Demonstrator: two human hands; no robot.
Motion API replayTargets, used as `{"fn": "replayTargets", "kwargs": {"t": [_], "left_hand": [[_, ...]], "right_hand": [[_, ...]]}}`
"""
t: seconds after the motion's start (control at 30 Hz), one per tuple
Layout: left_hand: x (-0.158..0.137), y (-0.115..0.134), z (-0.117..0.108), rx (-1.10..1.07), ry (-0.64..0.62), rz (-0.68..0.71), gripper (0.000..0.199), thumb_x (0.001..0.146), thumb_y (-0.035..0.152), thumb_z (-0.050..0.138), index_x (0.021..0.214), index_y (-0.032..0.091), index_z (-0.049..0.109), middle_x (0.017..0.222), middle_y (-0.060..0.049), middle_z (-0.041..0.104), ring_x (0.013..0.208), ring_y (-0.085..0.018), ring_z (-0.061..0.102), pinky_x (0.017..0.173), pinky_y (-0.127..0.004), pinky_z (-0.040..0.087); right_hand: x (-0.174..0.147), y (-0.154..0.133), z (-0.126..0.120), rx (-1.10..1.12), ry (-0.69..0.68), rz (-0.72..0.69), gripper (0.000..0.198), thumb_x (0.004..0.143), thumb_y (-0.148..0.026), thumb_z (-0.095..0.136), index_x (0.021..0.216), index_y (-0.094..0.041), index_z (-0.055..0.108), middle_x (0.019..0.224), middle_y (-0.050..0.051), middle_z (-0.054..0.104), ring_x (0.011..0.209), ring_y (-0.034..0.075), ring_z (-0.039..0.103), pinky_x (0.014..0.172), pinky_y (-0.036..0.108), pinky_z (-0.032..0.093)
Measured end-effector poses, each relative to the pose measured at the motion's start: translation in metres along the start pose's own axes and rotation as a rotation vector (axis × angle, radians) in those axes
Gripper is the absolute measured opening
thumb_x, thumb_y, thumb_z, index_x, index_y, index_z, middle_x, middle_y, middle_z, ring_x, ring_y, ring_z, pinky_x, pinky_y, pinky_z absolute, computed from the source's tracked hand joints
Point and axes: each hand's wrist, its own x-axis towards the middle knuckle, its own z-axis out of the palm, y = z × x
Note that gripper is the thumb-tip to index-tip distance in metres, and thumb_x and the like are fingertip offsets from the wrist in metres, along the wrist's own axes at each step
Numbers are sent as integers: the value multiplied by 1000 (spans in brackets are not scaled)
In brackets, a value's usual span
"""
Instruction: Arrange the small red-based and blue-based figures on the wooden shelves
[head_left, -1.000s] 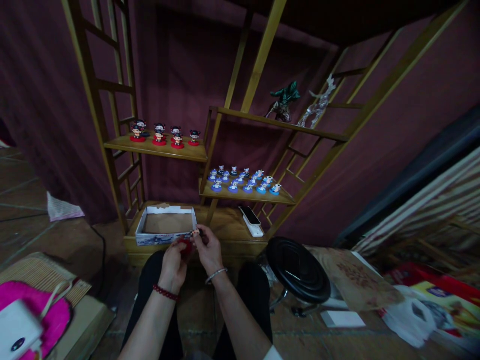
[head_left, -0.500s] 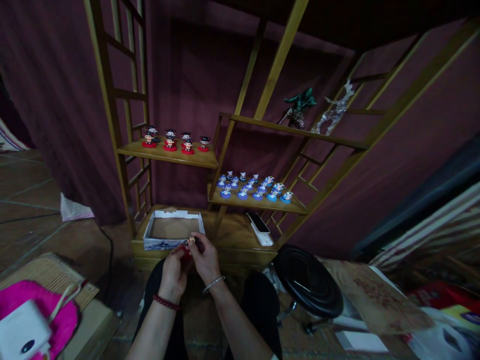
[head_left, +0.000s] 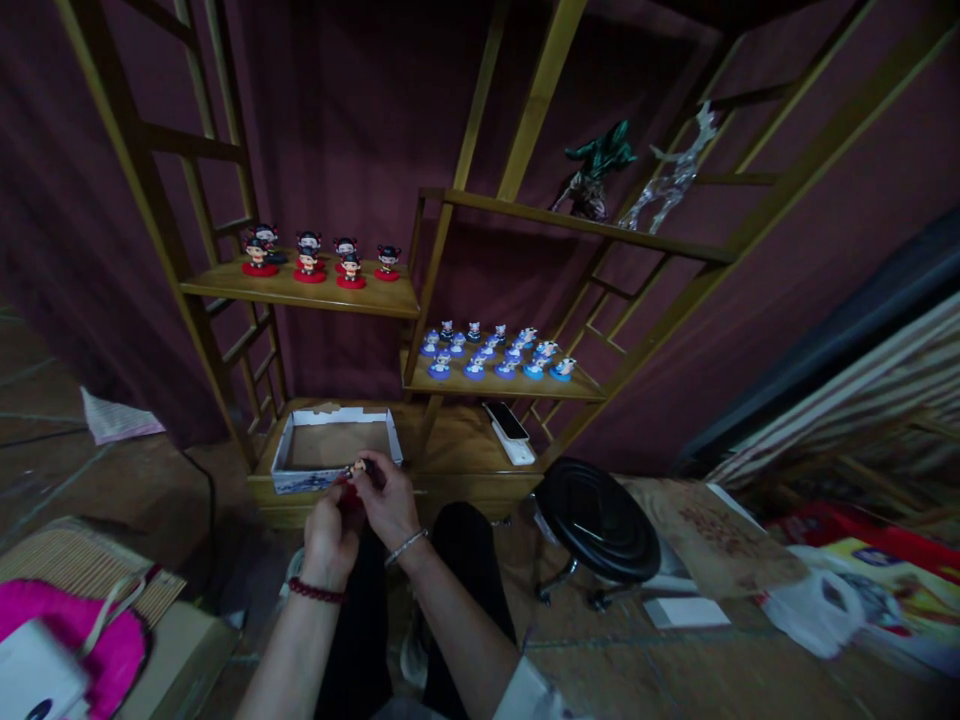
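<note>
Between my two hands is a small figurine (head_left: 360, 467) with a dark-haired head and a red base, mostly covered by fingers. My left hand (head_left: 334, 530) is closed around its red lower part. My right hand (head_left: 388, 500) pinches it near the head. Just behind the hands is a shallow open cardboard box (head_left: 341, 445) with a patterned front. On the left shelf (head_left: 300, 290) stand several similar figurines (head_left: 307, 262) on red bases, upright in loose rows.
Several purple- and blue-based figurines (head_left: 476, 362) fill the lower right shelf. Above them stand a green statuette (head_left: 598, 170) and a clear deer ornament (head_left: 667, 190). A phone (head_left: 506, 422) lies on a white box. A black stool (head_left: 596, 520) is at my right; a pink cushion (head_left: 112, 655) at lower left.
The view has shifted, so the shelves appear nearer and higher. Both hands still hold the figurine together in front of the box. The shelf figurines stay in place.
</note>
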Motion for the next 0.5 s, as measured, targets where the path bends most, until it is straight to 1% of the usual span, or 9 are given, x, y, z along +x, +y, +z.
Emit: {"fn": "replayTargets", "kwargs": {"t": [0.07, 0.2, 0.33, 0.5], "left_hand": [[2, 4, 4, -40, 11, -26, 20, 78, 1, 42, 71, 13, 57, 58, 1, 61, 49, -9, 57, 46, -19, 47], [5, 7, 10, -95, -23, -28, 20, 83, 6, 42, 76, 14, 59, 61, 1, 61, 50, -8, 57, 46, -17, 46], [7, 7, 11, -66, -17, -19, 18, 82, 7, 44, 81, 14, 61, 63, 1, 62, 50, -7, 57, 46, -16, 46], [15, 13, 8, -75, 2, -52, 20, 80, 4, 44, 81, 13, 62, 62, -1, 61, 51, -7, 56, 48, -15, 47]], "right_hand": [[4, -1, -1, 3, 11, -3, 24, 75, -24, 54, 97, -22, 62, 85, -1, 66, 77, 13, 62, 72, 25, 51], [8, -6, -6, -42, 12, -43, 23, 75, -23, 54, 95, -22, 64, 87, 0, 65, 77, 13, 61, 71, 24, 50], [9, -7, -4, -73, 25, -60, 22, 76, -21, 52, 94, -22, 65, 90, 2, 65, 81, 13, 61, 75, 24, 49], [9, -5, 5, -105, 8, -53, 24, 75, -19, 53, 96, -23, 65, 89, 2, 64, 82, 13, 60, 78, 25, 48]]}}
